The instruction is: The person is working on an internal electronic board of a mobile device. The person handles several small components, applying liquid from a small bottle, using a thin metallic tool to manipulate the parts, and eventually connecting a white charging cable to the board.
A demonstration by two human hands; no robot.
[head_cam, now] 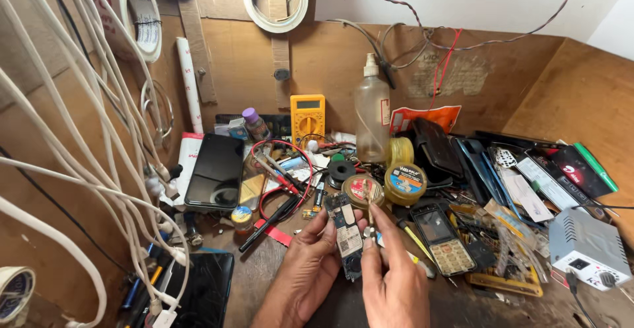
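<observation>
My left hand (305, 265) holds a narrow phone circuit board (346, 235) upright by its left edge, low in the middle of the bench. My right hand (391, 280) is closed around a thin metal tool (370, 217), whose tip points up beside the board's right edge. An open round tin of paste (362, 190) sits just beyond the tool tip. A keypad phone (441, 238) with its cover off lies to the right of my right hand.
A yellow multimeter (308, 118) and a clear plastic bottle (372, 113) stand at the back. A black smartphone (214, 169) lies left; white cables (99, 169) hang along the left side. A solder tin (405, 183), phone parts and a small white power supply (586, 247) crowd the right.
</observation>
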